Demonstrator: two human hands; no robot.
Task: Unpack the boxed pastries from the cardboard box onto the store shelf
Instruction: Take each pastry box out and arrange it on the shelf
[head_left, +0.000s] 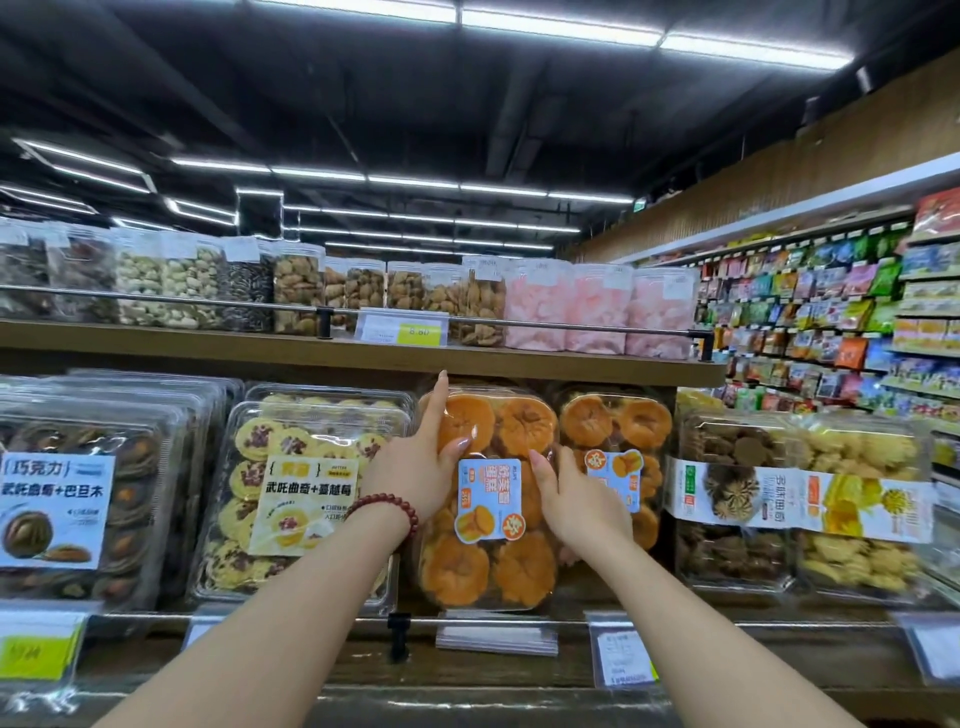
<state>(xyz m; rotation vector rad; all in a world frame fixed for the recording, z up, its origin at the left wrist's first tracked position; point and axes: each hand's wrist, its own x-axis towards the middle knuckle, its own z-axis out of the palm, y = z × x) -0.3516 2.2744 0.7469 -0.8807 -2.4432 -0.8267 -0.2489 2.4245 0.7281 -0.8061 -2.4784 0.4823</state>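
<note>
Pastry box (519, 421) stands upright on the shelf (519, 656). The left hand (415, 460) grips its 10 o'clock edge and the right hand (582, 501) its 3 o'clock edge, both thumbs on the front.

Clear jars (298, 293) of nuts and biscuits are standing in a row up top, with pink-filled jars (597, 309) sitting at the right end of it. A thin rail (156, 300) is running across in front of them, and a yellow price tag (402, 326) is hanging on it. Lower down, a chocolate cookie box (78, 499) is leaning at the far left, a cranberry cookie box (291, 493) is leaning just beside it, and butter cookie boxes (800, 499) are sitting at the right. Tags (623, 657) are hanging along the front edge below. Snack packets (810, 312) are filling the right wall under wood slats (779, 171). Strip lights (415, 182) are glowing on the dark ceiling.
</note>
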